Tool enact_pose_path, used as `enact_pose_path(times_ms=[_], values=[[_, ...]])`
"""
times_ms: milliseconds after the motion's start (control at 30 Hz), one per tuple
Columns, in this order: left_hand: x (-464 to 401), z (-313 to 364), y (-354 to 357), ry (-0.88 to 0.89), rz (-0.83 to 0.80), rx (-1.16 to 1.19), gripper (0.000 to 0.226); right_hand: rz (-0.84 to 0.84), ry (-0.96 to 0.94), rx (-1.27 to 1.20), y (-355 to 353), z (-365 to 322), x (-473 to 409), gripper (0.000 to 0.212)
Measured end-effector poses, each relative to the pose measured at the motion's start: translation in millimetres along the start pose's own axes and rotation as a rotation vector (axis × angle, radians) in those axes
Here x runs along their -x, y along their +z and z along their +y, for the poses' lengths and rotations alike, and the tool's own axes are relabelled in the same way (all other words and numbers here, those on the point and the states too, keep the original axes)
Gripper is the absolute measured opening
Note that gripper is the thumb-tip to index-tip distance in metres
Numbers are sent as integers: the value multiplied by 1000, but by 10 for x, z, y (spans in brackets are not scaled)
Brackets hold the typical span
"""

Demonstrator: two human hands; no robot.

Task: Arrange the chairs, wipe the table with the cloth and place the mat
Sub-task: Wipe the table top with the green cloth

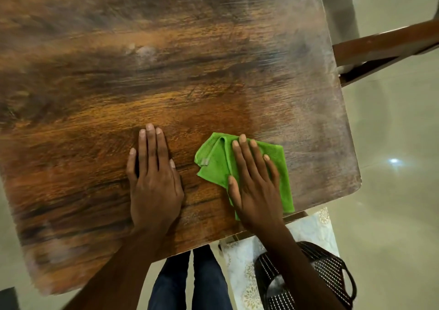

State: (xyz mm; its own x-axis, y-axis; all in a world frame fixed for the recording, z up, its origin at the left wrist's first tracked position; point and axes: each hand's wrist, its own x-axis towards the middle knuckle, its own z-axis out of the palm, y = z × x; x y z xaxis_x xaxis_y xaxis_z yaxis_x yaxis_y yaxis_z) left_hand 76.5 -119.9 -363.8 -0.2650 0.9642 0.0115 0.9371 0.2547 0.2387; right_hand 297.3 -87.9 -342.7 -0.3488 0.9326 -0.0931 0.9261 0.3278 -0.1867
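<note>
Right hand (255, 186) flat on green cloth (215, 165), left hand (154, 186) beside, table (166, 72)

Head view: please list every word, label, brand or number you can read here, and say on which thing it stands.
No text can be read.
Cloth: a small grey tag at its left edge, too small to read.
Mat: only floral patterns; a faint mark near its top edge is too blurred to tell.
Table: wood grain only, no label.
</note>
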Motion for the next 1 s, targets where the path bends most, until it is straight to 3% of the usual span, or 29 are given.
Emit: enact_pose_path(times_ms=[300, 633, 1000], values=[[1, -3, 30, 5, 25, -9, 64, 144, 18, 20, -204, -14, -1743, 64], [5, -18, 46, 26, 50, -21, 64, 57, 62, -8, 74, 20, 160, 69], [-11, 0, 4, 34, 55, -30, 63, 120, -2, -5, -159, 141, -1151, 65]])
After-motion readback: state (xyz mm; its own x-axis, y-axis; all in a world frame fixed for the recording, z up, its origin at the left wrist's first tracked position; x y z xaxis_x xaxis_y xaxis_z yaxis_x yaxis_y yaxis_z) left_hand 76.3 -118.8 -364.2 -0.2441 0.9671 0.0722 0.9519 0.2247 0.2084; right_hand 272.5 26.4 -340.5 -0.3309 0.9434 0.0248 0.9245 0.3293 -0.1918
